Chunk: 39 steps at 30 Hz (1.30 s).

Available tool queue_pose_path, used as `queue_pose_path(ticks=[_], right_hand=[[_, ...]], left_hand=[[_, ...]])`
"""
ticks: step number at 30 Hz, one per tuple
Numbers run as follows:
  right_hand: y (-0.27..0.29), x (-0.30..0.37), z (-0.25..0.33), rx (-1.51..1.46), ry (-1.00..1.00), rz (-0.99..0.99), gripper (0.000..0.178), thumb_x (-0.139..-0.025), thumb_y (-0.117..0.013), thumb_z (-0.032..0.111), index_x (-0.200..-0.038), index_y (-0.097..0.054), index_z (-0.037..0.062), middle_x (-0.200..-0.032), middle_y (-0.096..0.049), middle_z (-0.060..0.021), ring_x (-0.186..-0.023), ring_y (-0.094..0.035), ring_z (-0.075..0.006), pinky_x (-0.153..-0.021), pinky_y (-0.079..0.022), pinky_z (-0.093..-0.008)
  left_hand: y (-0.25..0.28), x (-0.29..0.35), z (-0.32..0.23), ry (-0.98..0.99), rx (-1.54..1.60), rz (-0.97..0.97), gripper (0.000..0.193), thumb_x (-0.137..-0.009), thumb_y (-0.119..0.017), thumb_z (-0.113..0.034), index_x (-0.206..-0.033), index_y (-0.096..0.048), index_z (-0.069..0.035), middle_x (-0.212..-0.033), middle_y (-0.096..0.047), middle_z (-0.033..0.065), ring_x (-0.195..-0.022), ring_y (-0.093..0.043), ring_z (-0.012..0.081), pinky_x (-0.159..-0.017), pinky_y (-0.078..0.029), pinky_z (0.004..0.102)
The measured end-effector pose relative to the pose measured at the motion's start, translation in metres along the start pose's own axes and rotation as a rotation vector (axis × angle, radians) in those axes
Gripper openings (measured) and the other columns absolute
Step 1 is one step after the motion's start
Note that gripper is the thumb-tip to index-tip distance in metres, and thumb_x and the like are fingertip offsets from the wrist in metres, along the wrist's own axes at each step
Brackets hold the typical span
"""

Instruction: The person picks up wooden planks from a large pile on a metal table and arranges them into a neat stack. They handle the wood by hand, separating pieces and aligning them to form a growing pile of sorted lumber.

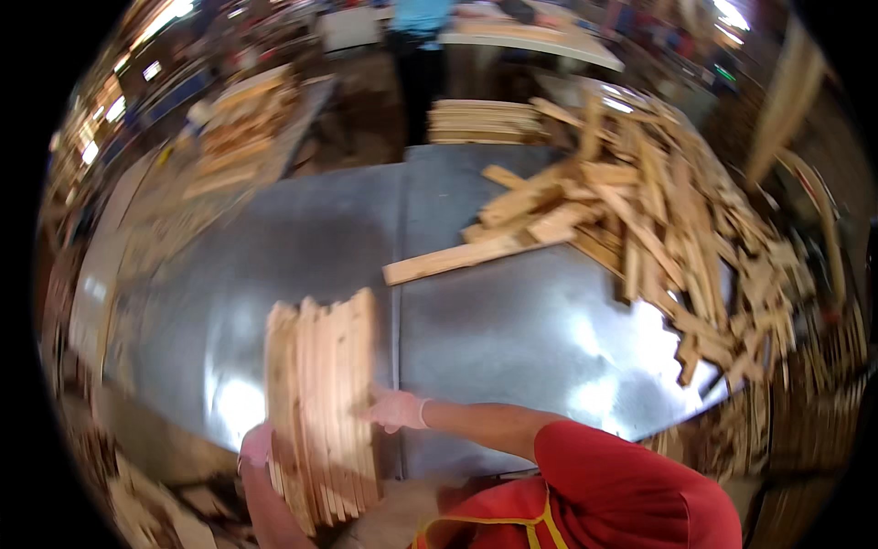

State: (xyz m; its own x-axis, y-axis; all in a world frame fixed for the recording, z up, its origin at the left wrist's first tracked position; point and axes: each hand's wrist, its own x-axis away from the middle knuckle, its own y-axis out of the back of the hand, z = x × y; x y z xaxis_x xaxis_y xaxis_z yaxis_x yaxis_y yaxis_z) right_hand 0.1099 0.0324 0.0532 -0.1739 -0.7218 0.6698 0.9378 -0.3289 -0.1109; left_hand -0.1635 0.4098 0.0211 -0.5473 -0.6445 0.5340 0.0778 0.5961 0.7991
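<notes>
A bundle of narrow wooden slats (322,403), set side by side with slightly uneven ends, is held between my two hands at the near edge of the metal table (494,339). My left hand (258,446), in a pink glove, presses against the bundle's left side. On its right side my right hand (395,410), also in a pink glove, is closed against the outer slat, some of its fingers blurred. The undersides of the slats are out of sight.
A large loose heap of wooden slats (640,201) covers the table's right side. Behind the table lies a neat stack of boards (485,121). More boards (242,123) lie on a bench at far left. A person in a blue top (421,18) stands at the back.
</notes>
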Motion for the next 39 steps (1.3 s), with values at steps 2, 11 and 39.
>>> queue_pose_path(ticks=[2,11,39], right_hand=[[0.045,0.026,-0.052,0.12,0.162,-0.191,0.07,-0.101,-0.064,0.046,-0.155,-0.045,0.0055,-0.146,-0.059,-0.0121,-0.125,-0.06,-0.0221,-0.104,-0.052,-0.0378],[0.333,0.312,-0.169,-0.513,0.607,-0.809,0.063,-0.099,-0.074,0.03,-0.151,-0.052,0.0015,-0.122,-0.071,-0.0105,-0.104,-0.066,-0.0164,-0.09,-0.056,-0.0335],[0.825,0.45,-0.238,0.058,0.107,-1.565,0.104,-0.089,-0.073,0.06,-0.164,-0.03,0.0024,-0.157,-0.051,-0.0242,-0.141,-0.053,-0.0356,-0.117,-0.039,-0.0399]], left_hand=[[0.013,0.01,-0.07,0.077,-0.073,-0.129,0.062,-0.096,-0.053,-0.047,-0.124,-0.067,0.007,-0.119,-0.071,0.0294,-0.117,-0.064,0.0449,-0.105,-0.048,0.047],[-0.027,-0.015,-0.345,-0.758,0.136,-0.349,0.063,-0.087,-0.079,-0.034,-0.137,-0.062,0.001,-0.139,-0.063,0.0233,-0.129,-0.059,0.0393,-0.113,-0.045,0.0453],[-0.267,0.008,-1.062,-1.008,0.335,0.586,0.083,-0.093,-0.081,-0.031,-0.159,-0.038,-0.005,-0.141,-0.06,0.0026,-0.13,-0.052,0.0143,-0.111,-0.044,0.0315]])
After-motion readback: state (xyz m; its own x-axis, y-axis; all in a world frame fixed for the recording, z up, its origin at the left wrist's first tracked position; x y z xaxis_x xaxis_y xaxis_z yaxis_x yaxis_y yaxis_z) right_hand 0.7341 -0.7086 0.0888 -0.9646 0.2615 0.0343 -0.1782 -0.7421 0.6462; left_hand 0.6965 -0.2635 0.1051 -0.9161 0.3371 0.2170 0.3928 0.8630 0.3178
